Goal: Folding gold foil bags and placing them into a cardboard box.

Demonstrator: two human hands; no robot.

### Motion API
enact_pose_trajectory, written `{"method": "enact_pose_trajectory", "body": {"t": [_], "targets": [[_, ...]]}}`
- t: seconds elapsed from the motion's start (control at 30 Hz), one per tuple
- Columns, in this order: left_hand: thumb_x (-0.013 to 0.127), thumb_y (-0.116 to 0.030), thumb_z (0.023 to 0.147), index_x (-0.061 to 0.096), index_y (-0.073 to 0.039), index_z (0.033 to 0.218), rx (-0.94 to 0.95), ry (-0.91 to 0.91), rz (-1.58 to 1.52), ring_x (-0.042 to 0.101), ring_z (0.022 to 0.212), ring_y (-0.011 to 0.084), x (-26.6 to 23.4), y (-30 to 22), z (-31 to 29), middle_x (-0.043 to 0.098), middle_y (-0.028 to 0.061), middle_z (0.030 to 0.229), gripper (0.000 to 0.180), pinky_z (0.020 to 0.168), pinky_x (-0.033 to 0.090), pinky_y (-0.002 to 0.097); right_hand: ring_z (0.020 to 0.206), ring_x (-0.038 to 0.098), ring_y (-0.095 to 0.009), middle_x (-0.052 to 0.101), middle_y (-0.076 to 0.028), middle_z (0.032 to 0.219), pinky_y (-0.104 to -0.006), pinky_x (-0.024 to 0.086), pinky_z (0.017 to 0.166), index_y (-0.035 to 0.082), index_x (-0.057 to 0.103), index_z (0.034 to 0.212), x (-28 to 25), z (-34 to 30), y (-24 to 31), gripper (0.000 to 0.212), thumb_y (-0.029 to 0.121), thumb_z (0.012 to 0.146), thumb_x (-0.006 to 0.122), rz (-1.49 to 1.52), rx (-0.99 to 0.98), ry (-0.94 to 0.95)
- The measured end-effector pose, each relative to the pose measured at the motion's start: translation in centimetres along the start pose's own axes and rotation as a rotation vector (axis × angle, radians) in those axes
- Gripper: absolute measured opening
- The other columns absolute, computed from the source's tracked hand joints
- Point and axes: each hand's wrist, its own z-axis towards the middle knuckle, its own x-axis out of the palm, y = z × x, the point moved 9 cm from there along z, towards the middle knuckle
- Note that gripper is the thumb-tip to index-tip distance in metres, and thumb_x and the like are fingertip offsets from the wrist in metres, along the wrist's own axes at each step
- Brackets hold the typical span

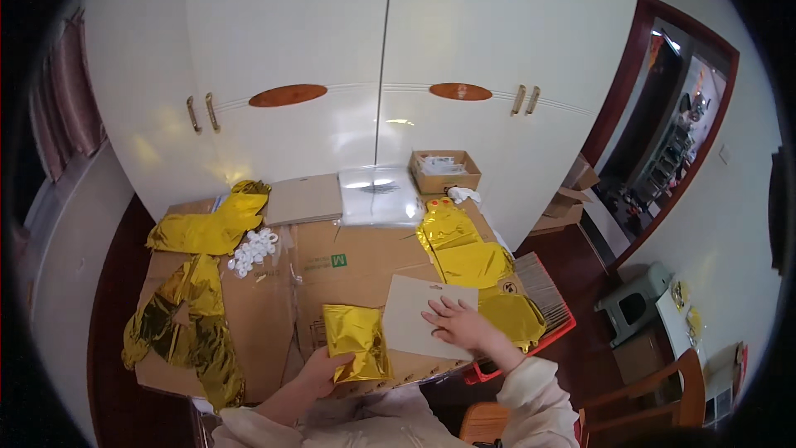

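Observation:
My left hand (319, 372) grips the lower left edge of a folded gold foil piece (355, 340), fingers closed around it at the front of the cardboard-covered table. Beside it on the right lies a pale grey card sheet (406, 315) with a small slot near its top edge. My right hand (456, 323) rests flat on that card, fingers spread. Right of the card, several flat gold foil pieces (473, 264) lie overlapping. Crumpled gold foil (195, 315) drapes over the table's left front edge, and more foil (207, 224) is bunched at the back left.
White plastic rings (252, 252) lie in a heap at left. Along the back stand a stack of grey cards (305, 201), clear plastic bags (380, 199) and a small cardboard box (446, 171). A red crate (543, 336) of cards adjoins the table's right side. A wooden chair (655, 390) is at right.

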Motion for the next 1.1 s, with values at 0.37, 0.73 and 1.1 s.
{"method": "enact_pose_trajectory", "body": {"t": [0.37, 0.73, 1.1], "targets": [[0.057, -0.004, 0.094, 0.053, 0.0, 0.121, 0.119, -0.13, -0.393, 0.062, 0.102, 0.0244, -1.2, 5.3, -1.3, 0.061, 0.0107, 0.118, 0.028, 0.09, 0.052, 0.0409, 0.121, 0.054, -0.036, 0.054, -0.017, 0.136, -0.0421, 0.047, 0.098, 0.003, 0.047, 0.137, -3.6, 3.9, 8.6, 0.048, 0.03, 0.098, 0.047, 0.331, 0.148, -0.202], [0.055, -0.004, 0.096, 0.051, 0.001, 0.125, -0.04, -0.091, -0.214, 0.06, 0.109, 0.0231, 2.2, 4.4, -0.5, 0.059, 0.0123, 0.123, 0.03, 0.093, 0.051, 0.0371, 0.145, 0.025, -0.03, 0.035, -0.014, 0.152, -0.0514, 0.018, 0.117, 0.006, 0.039, 0.144, -1.2, 5.6, 11.7, 0.056, 0.036, 0.098, 0.047, 0.225, -0.279, -0.144], [0.053, -0.013, 0.098, 0.048, -0.001, 0.127, -0.201, -0.016, -0.116, 0.061, 0.107, 0.0196, 0.2, 4.3, -3.6, 0.059, 0.0104, 0.122, 0.032, 0.092, 0.051, 0.034, 0.142, 0.031, -0.028, 0.04, -0.012, 0.149, -0.0514, 0.021, 0.116, 0.008, 0.042, 0.143, -0.6, 6.1, 12.1, 0.058, 0.04, 0.096, 0.048, 0.059, -0.302, -0.179]]}}
